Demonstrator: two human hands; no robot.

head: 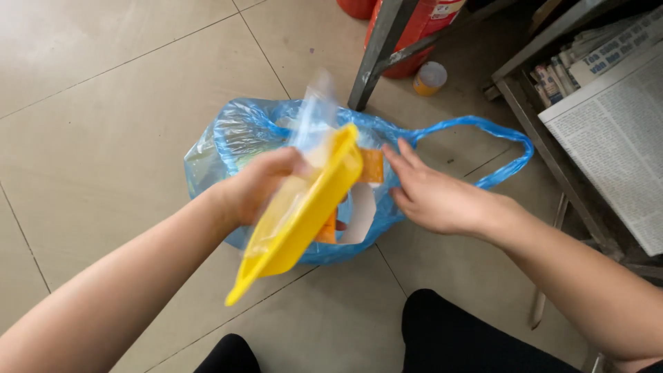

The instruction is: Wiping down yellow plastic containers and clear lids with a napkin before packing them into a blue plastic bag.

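At frame centre, the left hand (pixel 259 185) grips a yellow plastic dustpan (pixel 304 214) and a clear plastic bag (pixel 314 121); the right hand (pixel 438 197), fingers spread and holding nothing, touches the blue plastic bag (pixel 235 135).

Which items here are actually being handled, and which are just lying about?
Being handled:
- yellow tray and clear plastic bag, held in the left hand
- blue bag on the floor, its rim touched by the right hand

Lying about:
- small can
- red cylinder
- newspapers
- metal leg
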